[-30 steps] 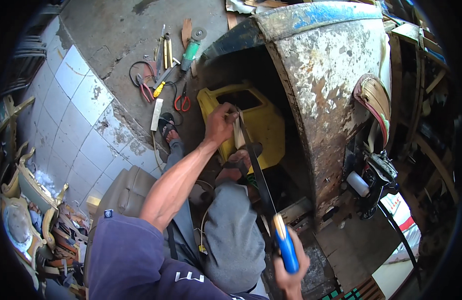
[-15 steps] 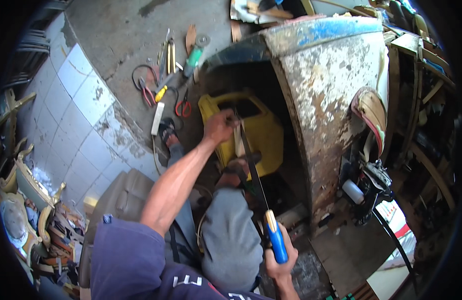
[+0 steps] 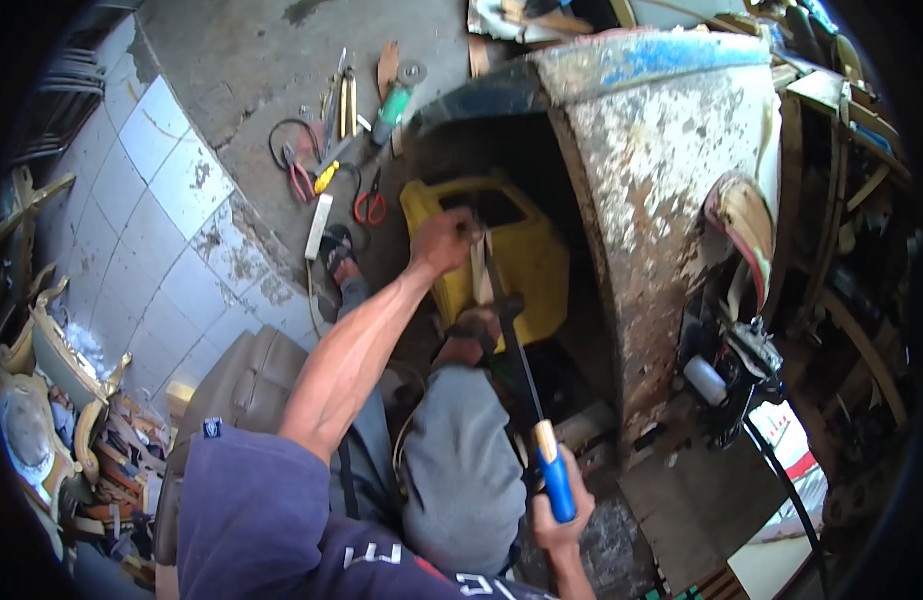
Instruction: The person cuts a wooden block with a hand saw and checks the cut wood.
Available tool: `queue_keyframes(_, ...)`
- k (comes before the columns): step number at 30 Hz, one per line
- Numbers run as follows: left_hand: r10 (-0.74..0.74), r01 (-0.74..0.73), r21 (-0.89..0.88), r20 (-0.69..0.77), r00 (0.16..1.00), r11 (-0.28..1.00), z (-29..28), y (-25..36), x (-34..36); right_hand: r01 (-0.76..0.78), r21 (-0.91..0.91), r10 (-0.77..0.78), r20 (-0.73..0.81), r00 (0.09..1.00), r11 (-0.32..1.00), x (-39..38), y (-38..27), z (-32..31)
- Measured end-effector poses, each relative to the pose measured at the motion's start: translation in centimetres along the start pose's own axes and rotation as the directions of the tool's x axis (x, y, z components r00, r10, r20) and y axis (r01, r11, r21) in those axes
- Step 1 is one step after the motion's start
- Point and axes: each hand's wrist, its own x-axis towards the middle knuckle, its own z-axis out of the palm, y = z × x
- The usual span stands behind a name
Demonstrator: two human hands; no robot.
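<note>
My left hand [image 3: 448, 242] is closed at the top end of a pale, narrow wooden strip [image 3: 482, 268], whose lower end comes down by my foot. My right hand [image 3: 565, 515] is wrapped round the blue and bare-wood handle [image 3: 556, 482] of a long, slim file-like tool. Its thin metal blade [image 3: 527, 370] slants up and left from the handle toward the strip. Motion blur hides the tool's exact kind and whether it touches the wood. Behind the strip stands a yellow plastic stool-like piece [image 3: 544, 270] with a dark opening.
Pliers [image 3: 301, 184], red-handled scissors [image 3: 372, 207], a green grinder [image 3: 392, 112] and a white power strip [image 3: 320, 226] lie on the floor ahead left. A worn, peeling panel [image 3: 642, 190] rises at right. Wood scraps [image 3: 132, 455] are heaped at far left, beside a brown cushioned seat [image 3: 242, 385].
The blade looks thinner and paler than before, and its upper part is harder to make out. Both hands keep their grips, and the whole view has shifted slightly.
</note>
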Motion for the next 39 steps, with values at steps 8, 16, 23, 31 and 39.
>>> queue_keyframes(8, -0.094, 0.092, -0.029, -0.053, 0.994, 0.995, 0.0, -0.3, 2.2, 0.167, 0.041, -0.165, -0.058, 0.985, 0.985, 19.1, 0.4, 10.0)
queue_keyframes(16, -0.069, 0.053, -0.11, -0.141, 0.988, 0.992, 1.0, 2.0, 1.4, 0.114, 0.081, -0.111, -0.034, 0.993, 0.99, 19.0, -1.7, 7.4)
queue_keyframes(23, -0.252, 0.224, -0.389, -0.023, 0.967, 0.894, 4.0, -2.5, -2.0, 0.089, 0.119, -0.102, 0.107, 0.989, 0.989, 19.4, -6.5, 6.5)
queue_keyframes(31, 0.02, -0.016, -0.493, 0.003, 1.0, 0.87, 2.6, -0.9, -4.6, 0.045, 0.246, -0.077, 0.122, 0.99, 0.968, 17.5, -7.8, 4.9)
queue_keyframes(39, 0.437, -0.33, 0.297, -0.465, 0.77, 0.896, -12.9, -3.9, -8.0, 0.135, 0.356, -0.227, 0.231, 0.946, 0.925, 10.6, -17.5, 7.1)
